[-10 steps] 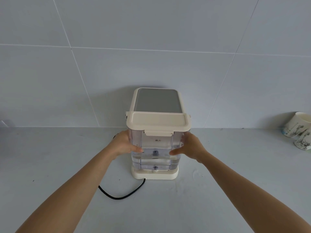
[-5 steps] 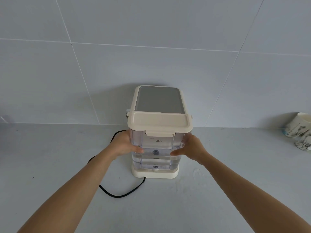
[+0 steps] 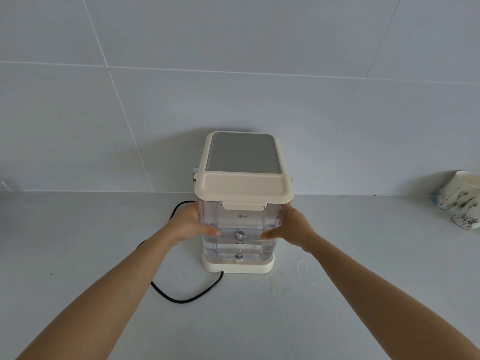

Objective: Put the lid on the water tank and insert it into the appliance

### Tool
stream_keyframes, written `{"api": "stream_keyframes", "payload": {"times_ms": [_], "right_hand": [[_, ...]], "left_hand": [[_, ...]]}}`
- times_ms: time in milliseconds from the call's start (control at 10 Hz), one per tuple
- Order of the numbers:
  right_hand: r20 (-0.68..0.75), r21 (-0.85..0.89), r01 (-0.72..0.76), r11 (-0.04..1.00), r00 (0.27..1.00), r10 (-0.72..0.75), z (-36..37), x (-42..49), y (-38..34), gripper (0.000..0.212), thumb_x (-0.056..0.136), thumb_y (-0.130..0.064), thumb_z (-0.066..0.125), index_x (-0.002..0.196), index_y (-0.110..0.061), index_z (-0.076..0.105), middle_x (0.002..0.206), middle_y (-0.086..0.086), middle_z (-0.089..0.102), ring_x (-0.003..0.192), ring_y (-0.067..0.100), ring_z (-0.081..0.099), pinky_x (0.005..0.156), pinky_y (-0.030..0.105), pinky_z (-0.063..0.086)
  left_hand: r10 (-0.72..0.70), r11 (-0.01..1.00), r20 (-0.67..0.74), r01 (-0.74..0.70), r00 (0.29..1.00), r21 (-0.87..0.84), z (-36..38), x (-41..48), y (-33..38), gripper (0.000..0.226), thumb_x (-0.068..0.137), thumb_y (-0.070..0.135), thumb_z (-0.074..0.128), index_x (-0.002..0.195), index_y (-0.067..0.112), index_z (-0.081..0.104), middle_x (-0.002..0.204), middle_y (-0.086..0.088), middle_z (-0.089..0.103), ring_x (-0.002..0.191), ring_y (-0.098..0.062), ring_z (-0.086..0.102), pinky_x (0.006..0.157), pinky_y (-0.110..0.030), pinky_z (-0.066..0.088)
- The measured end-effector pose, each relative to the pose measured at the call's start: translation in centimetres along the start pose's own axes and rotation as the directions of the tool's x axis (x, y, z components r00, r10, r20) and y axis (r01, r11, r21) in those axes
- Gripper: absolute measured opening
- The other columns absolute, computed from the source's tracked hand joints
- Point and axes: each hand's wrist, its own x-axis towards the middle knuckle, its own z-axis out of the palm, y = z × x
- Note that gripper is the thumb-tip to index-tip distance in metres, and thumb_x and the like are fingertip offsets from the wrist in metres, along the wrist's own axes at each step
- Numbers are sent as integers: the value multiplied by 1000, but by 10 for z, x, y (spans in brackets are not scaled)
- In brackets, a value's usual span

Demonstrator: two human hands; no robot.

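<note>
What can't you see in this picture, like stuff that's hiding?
- Head view: where the black cord ends; it runs behind the left hand.
- The appliance front: turned away, behind the water tank.
- Fingers of both hands: wrapped behind the tank; right hand shows mostly its thumb.
- Tank's small printed label: too small to read.
- Cups: cut off by the right edge.

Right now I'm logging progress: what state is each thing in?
Lid: on the tank, closed.
Water tank: upright, partly filled, on the appliance base.
Left hand: gripping the tank's side.
Right hand: gripping the opposite side.
Power cord: lying loose on the counter.
Paper cups: tipped over.
</note>
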Motion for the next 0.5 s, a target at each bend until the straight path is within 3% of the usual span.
{"api": "stream_keyframes", "payload": {"times_ms": [100, 200, 300, 400, 500], "right_hand": [[19, -22, 20, 1000, 1000, -20, 0, 0, 2, 91, 58, -23, 83, 135, -17, 35, 129, 5, 56, 119, 28, 51, 97, 34, 42], [38, -1, 29, 1000, 999, -28, 0, -6, 0, 93, 63, -29, 80, 140, -20, 29, 137, 4, 50, 125, 29, 47, 103, 39, 40], [65, 33, 54, 998, 996, -56, 0, -10, 3, 94, 70, -30, 75, 143, -22, 16, 142, 3, 42, 127, 28, 43, 103, 38, 39], [102, 50, 81, 995, 991, -86, -8, -20, -5, 93, 78, -28, 68, 142, -21, 1, 145, 2, 32, 129, 25, 39, 102, 34, 38], [120, 23, 69, 997, 990, -71, -26, -30, -12, 98, 84, -30, 59, 143, -12, -17, 154, 0, 12, 140, 24, 23, 110, 33, 28]], "left_hand": [[12, 1000, -5, -12, 1000, -10, 0, -2, 0, 41, 69, 11, 79, 104, 21, 60, 107, 0, 66, 107, -20, 59, 91, -27, 47], [14, 999, 15, -13, 1000, -31, 5, -12, 0, 40, 78, 17, 71, 111, 29, 53, 106, 11, 61, 111, -15, 54, 85, -18, 43], [0, 1000, -18, 0, 1000, 1, 13, -18, -8, 57, 83, 31, 64, 134, 19, 42, 132, 6, 54, 124, -14, 48, 97, -26, 37], [37, 999, -62, -37, 997, 0, 15, -32, 3, 67, 86, 30, 60, 141, 20, 25, 131, 16, 40, 125, -10, 42, 95, -24, 32], [175, 983, -127, -181, 976, -32, 6, -49, 20, 74, 78, 31, 69, 129, 46, 18, 118, 34, 34, 114, 6, 37, 104, -25, 29]]}}
